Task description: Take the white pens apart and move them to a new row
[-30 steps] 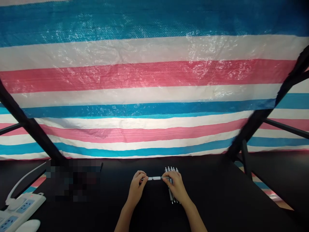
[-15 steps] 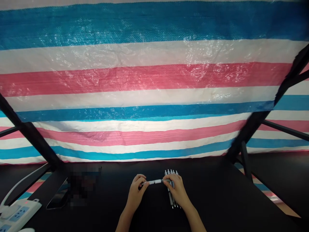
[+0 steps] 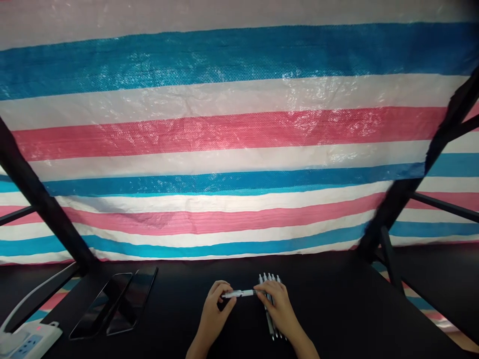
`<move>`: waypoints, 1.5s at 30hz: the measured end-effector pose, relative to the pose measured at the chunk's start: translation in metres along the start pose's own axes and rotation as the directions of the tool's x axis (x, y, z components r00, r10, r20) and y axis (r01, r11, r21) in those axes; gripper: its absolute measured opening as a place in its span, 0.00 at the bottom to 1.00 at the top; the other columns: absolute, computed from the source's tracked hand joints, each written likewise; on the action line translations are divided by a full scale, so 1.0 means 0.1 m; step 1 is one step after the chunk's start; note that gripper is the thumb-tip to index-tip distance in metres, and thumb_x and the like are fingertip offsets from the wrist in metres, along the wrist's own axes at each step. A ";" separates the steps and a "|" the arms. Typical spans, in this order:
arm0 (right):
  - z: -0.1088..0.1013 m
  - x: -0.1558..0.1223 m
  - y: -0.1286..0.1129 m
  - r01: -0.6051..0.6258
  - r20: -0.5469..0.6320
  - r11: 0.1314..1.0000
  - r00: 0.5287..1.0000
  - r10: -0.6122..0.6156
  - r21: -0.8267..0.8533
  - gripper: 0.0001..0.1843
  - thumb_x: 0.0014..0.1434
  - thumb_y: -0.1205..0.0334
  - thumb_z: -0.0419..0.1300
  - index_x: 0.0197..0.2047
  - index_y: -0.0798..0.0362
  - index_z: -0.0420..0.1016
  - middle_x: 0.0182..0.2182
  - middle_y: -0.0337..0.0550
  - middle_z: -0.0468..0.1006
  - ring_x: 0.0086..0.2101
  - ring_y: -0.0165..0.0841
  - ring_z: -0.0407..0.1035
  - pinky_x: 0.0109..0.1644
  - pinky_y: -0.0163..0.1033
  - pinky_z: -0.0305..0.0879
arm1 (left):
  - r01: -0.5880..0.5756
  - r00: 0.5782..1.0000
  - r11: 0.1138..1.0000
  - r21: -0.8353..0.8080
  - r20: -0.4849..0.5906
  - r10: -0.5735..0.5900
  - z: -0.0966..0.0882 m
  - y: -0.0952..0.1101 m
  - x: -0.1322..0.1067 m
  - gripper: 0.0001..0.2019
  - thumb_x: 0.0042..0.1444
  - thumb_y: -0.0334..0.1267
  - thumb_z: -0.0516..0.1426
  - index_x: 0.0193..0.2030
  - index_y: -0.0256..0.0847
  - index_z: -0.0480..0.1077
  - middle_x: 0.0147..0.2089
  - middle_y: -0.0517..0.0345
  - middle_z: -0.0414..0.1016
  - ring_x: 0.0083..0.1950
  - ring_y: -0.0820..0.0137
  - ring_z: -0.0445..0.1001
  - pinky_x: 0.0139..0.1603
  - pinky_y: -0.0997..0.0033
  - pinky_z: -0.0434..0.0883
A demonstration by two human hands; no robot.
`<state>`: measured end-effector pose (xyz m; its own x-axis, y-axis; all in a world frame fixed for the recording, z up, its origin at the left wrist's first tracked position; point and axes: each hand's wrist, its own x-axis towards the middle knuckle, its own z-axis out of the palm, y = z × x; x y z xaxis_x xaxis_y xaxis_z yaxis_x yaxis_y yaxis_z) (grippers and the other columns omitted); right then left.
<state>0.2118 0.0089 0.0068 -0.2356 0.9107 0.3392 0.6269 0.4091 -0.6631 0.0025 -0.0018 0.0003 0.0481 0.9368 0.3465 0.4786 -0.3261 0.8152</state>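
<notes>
A white pen (image 3: 245, 293) lies level between my two hands, over the black tabletop (image 3: 179, 304). My left hand (image 3: 215, 306) pinches its left end between thumb and fingers. My right hand (image 3: 277, 304) grips the darker right end the same way. Under and beside my right hand, several similar pens (image 3: 270, 326) lie side by side in a row, their white tops pointing away from me. My right hand covers the middle of that row.
Two dark phones or flat screens (image 3: 101, 305) lie on the left of the table. A white power strip (image 3: 35, 339) with a cable sits at the lower left. Black frame posts (image 3: 387, 212) rise on both sides, with a striped plastic sheet (image 3: 224, 129) behind.
The view has tilted up slightly, so everything sits lower. The pen has turned a little in my fingers, and my left thumb and fingers are slightly further apart. Both hands still hold it.
</notes>
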 end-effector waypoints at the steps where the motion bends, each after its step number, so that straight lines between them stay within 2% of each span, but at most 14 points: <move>1: 0.00 0.00 -0.01 0.002 0.010 1.000 1.000 -0.002 0.001 0.16 0.64 0.53 0.47 0.39 0.46 0.76 0.36 0.43 0.78 0.41 0.39 0.70 0.50 0.46 0.58 | 0.003 1.000 1.000 -0.009 -0.002 -0.003 0.00 0.00 0.00 0.10 0.54 0.45 0.54 0.35 0.42 0.72 0.42 0.50 0.72 0.38 0.66 0.72 0.32 0.69 0.68; 5: 0.00 -0.01 -0.02 0.005 0.021 1.000 1.000 -0.005 0.007 0.15 0.64 0.55 0.47 0.38 0.46 0.74 0.35 0.41 0.77 0.40 0.38 0.70 0.49 0.45 0.57 | 0.003 1.000 1.000 -0.011 0.011 -0.003 0.00 0.00 0.01 0.08 0.53 0.44 0.56 0.30 0.42 0.70 0.41 0.50 0.72 0.38 0.65 0.72 0.32 0.69 0.68; 8: 0.00 -0.01 -0.01 0.005 0.011 1.000 1.000 -0.005 0.010 0.14 0.64 0.56 0.47 0.38 0.46 0.73 0.35 0.40 0.77 0.41 0.38 0.70 0.50 0.45 0.57 | 0.011 0.999 1.000 -0.005 0.040 -0.011 0.00 0.00 0.00 0.07 0.49 0.42 0.59 0.33 0.42 0.71 0.43 0.50 0.71 0.39 0.64 0.72 0.33 0.69 0.67; 12: -0.01 0.00 -0.01 0.013 0.010 1.000 1.000 -0.013 0.012 0.15 0.65 0.56 0.46 0.38 0.46 0.73 0.35 0.40 0.77 0.40 0.38 0.70 0.50 0.45 0.57 | 0.038 0.997 0.999 -0.016 0.067 -0.037 0.00 0.00 0.01 0.06 0.52 0.41 0.57 0.31 0.42 0.70 0.40 0.52 0.71 0.38 0.65 0.72 0.34 0.69 0.67; 17: -0.02 -0.01 0.00 0.039 -0.028 0.999 0.999 -0.039 0.001 0.15 0.64 0.55 0.47 0.38 0.46 0.74 0.36 0.41 0.78 0.41 0.39 0.70 0.49 0.45 0.59 | 0.069 0.998 0.996 -0.048 0.016 -0.068 0.00 -0.01 0.01 0.15 0.57 0.45 0.51 0.25 0.40 0.68 0.36 0.53 0.71 0.35 0.67 0.71 0.35 0.70 0.67; 25: -0.02 -0.02 0.06 0.028 -0.092 1.000 0.995 -0.028 0.006 0.17 0.63 0.51 0.47 0.38 0.46 0.75 0.37 0.42 0.78 0.43 0.40 0.70 0.50 0.46 0.61 | 0.071 0.996 0.993 -0.095 -0.041 -0.076 0.00 -0.02 0.01 0.20 0.59 0.50 0.47 0.22 0.40 0.63 0.31 0.54 0.67 0.30 0.70 0.68 0.28 0.73 0.64; 35: -0.19 -0.05 0.22 -0.023 -0.173 0.999 0.985 0.019 -0.025 0.18 0.62 0.49 0.47 0.38 0.47 0.76 0.36 0.45 0.79 0.42 0.41 0.71 0.50 0.48 0.63 | 0.100 0.985 0.989 -0.105 -0.130 -0.114 -0.04 -0.02 0.02 0.20 0.58 0.52 0.47 0.24 0.40 0.65 0.31 0.55 0.66 0.28 0.70 0.66 0.28 0.73 0.63; 45: -0.13 -0.07 0.15 -0.022 -0.147 1.000 0.989 0.021 -0.006 0.18 0.62 0.51 0.47 0.38 0.47 0.75 0.37 0.44 0.79 0.41 0.40 0.71 0.49 0.47 0.62 | 0.099 0.984 0.993 -0.065 -0.141 -0.108 -0.02 -0.03 0.03 0.22 0.58 0.53 0.46 0.21 0.40 0.61 0.30 0.56 0.65 0.25 0.73 0.63 0.25 0.73 0.60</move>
<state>0.2329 0.0083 0.0032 -0.1106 0.9009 0.4197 0.6363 0.3886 -0.6664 -0.0009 0.0014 -0.0001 -0.1276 0.9393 0.3184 0.4226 -0.2389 0.8743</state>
